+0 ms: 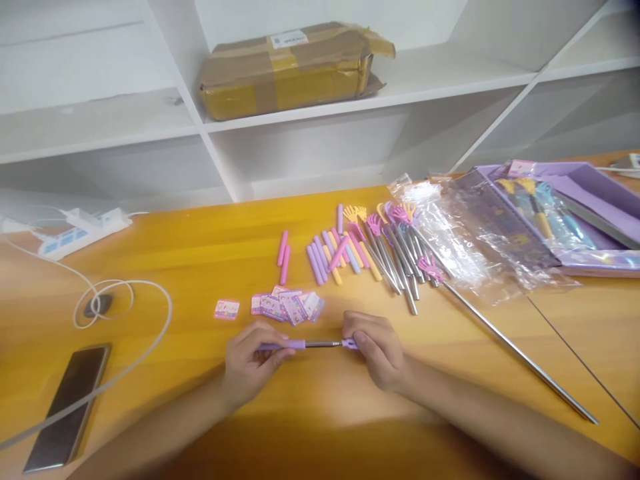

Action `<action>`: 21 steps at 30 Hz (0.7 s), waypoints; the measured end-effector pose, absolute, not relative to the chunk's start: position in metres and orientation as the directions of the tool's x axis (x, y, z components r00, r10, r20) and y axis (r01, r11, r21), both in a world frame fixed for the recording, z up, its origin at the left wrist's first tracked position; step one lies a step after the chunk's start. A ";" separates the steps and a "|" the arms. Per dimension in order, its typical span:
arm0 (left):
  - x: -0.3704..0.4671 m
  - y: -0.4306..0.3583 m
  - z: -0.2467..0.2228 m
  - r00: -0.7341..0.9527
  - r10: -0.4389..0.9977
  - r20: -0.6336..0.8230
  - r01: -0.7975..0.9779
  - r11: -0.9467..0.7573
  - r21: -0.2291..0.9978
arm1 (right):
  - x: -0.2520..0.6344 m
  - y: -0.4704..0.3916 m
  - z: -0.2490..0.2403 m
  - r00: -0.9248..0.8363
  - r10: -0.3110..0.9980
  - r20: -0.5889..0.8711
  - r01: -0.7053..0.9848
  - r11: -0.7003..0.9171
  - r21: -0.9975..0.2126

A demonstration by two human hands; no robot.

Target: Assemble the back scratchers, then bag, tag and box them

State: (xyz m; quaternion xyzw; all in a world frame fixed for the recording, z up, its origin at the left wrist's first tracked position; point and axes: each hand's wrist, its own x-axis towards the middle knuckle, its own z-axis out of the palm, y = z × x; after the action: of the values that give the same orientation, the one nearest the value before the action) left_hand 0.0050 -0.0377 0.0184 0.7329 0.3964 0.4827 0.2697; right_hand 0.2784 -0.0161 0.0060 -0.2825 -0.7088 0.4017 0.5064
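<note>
Between my hands lies one slim rod level above the table, with a purple sleeve [296, 344] at its left end and a short metal shaft [323, 344] showing in the middle. My left hand [253, 363] pinches the purple sleeve. Closed around the purple head at the right end is my right hand [375, 347], which hides most of that head. Just beyond my left hand is a pile of small printed cards [293, 307], with a single card [227, 309] to its left. Pink sleeves [284, 257] and purple sleeves [316, 260] lie farther back.
Metal rods with hand-shaped heads [400, 257] lie behind my right hand; a long rod [520, 353] stretches right. Clear plastic bags [450, 233] and a purple box [590, 263] are back right. A phone [67, 407], cable and power strip [85, 233] sit left. Shelves hold a carton [290, 73].
</note>
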 end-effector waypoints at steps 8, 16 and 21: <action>0.008 -0.038 0.019 0.223 0.826 0.517 0.298 -0.563 0.771 | 0.275 -0.019 0.003 -0.326 0.798 0.506 -0.020 0.530 -0.848; 0.005 -0.038 0.013 0.226 0.848 0.480 0.287 -0.529 0.799 | 0.276 -0.019 0.001 -0.358 0.794 0.491 0.023 0.534 -0.845; -0.006 -0.016 0.016 0.281 0.862 0.422 0.344 -0.501 0.794 | 0.287 -0.002 0.004 -0.589 0.702 0.401 0.187 0.601 -0.777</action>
State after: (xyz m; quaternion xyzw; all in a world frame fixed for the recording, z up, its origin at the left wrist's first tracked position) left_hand -0.0055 -0.0163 0.0157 0.7449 0.4049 0.4421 0.2928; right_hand 0.2875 -0.0016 0.0042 -0.2719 -0.8177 0.3544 0.3630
